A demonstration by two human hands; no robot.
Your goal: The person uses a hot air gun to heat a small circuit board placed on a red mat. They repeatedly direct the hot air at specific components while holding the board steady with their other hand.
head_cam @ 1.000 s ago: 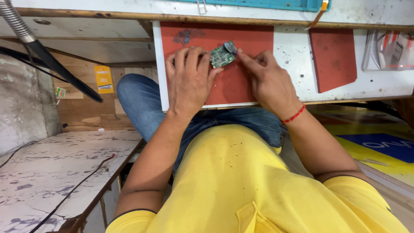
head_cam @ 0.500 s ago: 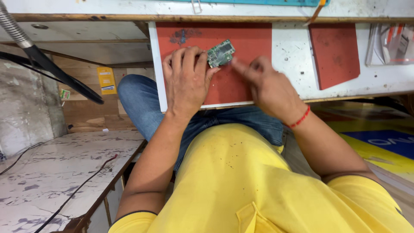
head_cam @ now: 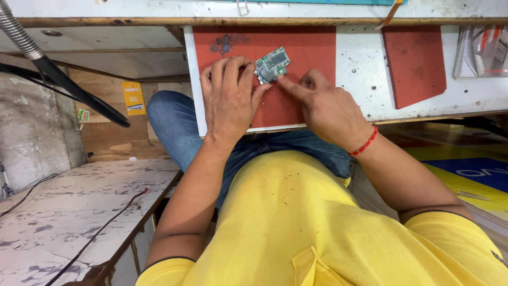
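Pinching the small green circuit board (head_cam: 272, 63) at its near edge, left hand (head_cam: 230, 100) steadies it; right hand (head_cam: 325, 108) presses a fingertip alongside. Likely light, stiff, fragile: hold by edges.

White worktop (head_cam: 365, 79), scuffed and speckled, wooden front edge (head_cam: 423, 117) chipped. Red mat (head_cam: 312, 47) at its left end, reaching the near edge; second smaller red mat (head_cam: 415, 61) toward the right, angled cut at its near corner. Clear plastic packet (head_cam: 484, 50) at the far right edge. Teal strip (head_cam: 317, 2) along the far edge. Under the bench left: wooden shelf (head_cam: 106, 53), plywood panel (head_cam: 111, 132) with yellow sticker (head_cam: 133, 98). Black lamp arm (head_cam: 74, 87) with metal gooseneck (head_cam: 18, 34) crosses top left. Grey concrete wall (head_cam: 37, 137) left. Low white marbled surface (head_cam: 74, 212) bottom left, thin cables (head_cam: 100, 235) across it. Yellow-and-blue floor (head_cam: 471, 169) right. Even, diffuse light.
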